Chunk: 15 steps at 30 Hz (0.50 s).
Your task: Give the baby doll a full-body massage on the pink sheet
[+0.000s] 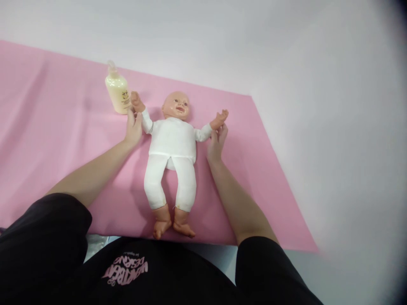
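White counter (318,106) fills most of the view, plain and pale, w/ a blurred dark edge at the far right. Over its left and middle part lies a big pink mat (57,140), flat w/ soft creases, its near edge running just in front of the person's black shirt at the bottom of the frame.

Baby doll (171,156) lies face up on the mat, roughly centre, head away from the person, feet toward them. It wears a white top and white leggings; bare feet, bare hands, both arms spread out and up to the sides.

Both forearms reach forward from black sleeves, one on each side of the doll. Left hand (133,127) sits at the doll's arm on that side, fingers curled about the wrist just below the doll's raised hand. Right hand (217,142) is at the doll's other arm, fingertips pinched on the wrist under the doll's hand. Hands are well apart, each closed on one doll arm.

Small cream lotion bottle (117,91) w/ a clear pump top stands upright on the mat, just beside the left hand; can't tell if touching.
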Motion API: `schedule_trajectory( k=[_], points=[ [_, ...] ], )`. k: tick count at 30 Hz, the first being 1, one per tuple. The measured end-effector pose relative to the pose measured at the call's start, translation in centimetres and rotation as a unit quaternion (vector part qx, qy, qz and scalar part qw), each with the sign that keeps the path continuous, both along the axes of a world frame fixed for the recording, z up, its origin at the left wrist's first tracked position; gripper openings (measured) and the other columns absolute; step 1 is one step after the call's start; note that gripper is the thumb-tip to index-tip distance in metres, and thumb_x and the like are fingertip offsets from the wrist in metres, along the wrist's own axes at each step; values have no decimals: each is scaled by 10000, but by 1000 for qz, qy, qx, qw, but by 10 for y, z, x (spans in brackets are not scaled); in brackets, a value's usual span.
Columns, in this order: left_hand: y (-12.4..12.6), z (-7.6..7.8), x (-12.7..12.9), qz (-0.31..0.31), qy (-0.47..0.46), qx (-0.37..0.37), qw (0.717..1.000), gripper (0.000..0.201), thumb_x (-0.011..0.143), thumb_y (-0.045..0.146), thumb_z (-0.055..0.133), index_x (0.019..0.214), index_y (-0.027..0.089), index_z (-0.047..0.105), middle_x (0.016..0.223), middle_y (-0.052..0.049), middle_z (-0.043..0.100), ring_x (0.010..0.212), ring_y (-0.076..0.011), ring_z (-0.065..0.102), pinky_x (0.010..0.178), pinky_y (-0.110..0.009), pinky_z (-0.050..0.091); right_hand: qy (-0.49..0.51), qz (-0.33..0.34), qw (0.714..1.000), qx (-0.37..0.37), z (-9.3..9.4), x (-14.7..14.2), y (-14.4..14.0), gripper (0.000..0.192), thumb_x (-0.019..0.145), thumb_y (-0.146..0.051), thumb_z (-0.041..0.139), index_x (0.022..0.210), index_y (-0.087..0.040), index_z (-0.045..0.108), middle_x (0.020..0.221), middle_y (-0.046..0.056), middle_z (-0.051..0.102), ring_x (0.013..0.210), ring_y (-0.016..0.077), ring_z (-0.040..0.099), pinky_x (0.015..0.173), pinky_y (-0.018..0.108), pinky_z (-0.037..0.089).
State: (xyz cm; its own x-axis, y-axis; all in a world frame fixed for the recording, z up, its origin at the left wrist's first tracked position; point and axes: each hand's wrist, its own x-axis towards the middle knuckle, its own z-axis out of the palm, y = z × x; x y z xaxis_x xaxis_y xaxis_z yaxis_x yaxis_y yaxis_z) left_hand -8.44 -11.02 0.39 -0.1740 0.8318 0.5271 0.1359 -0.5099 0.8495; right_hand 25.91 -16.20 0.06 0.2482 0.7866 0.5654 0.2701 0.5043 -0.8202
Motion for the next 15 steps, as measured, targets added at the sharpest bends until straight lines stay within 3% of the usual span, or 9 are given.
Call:
schedule_trajectory(
  k=[3, 9, 11, 15],
  points=[
    [-14, 10, 9, -28, 128, 63, 989, 746, 995, 826, 448, 1456, 241, 485, 1457, -171, 596, 1374, -316, 582, 1186, -486, 452, -43, 15, 998, 34, 7, -11, -10, 538, 1033, -560, 492, 1494, -283, 460, 1555, 140, 535, 1422, 299, 565, 1196, 538, 487],
    [-34, 28, 19, -92, 350, 113, 925, 697, 1058, 721, 384, 1437, 168, 574, 1367, -200, 666, 1288, -359, 615, 1179, -579, 452, -223, 83, 970, 46, 14, -23, -18, 495, 1049, -599, 459, 1430, -305, 573, 1416, 120, 660, 1367, 314, 598, 1235, 570, 447],
    [-35, 28, 19, -91, 351, 114, 925, 689, 1066, 708, 376, 1441, 163, 571, 1369, -203, 665, 1289, -360, 614, 1180, -584, 449, -231, 85, 968, 48, 14, -22, -18, 495, 1051, -598, 452, 1430, -306, 577, 1416, 119, 661, 1365, 314, 599, 1240, 572, 442],
    [-27, 19, 15, -66, 251, 103, 960, 695, 1041, 739, 447, 1453, 185, 528, 1417, -199, 628, 1347, -342, 592, 1213, -544, 427, -150, 70, 986, 36, 13, -19, -16, 516, 1039, -599, 502, 1450, -289, 539, 1433, 123, 638, 1365, 298, 600, 1224, 556, 458]
  ],
)
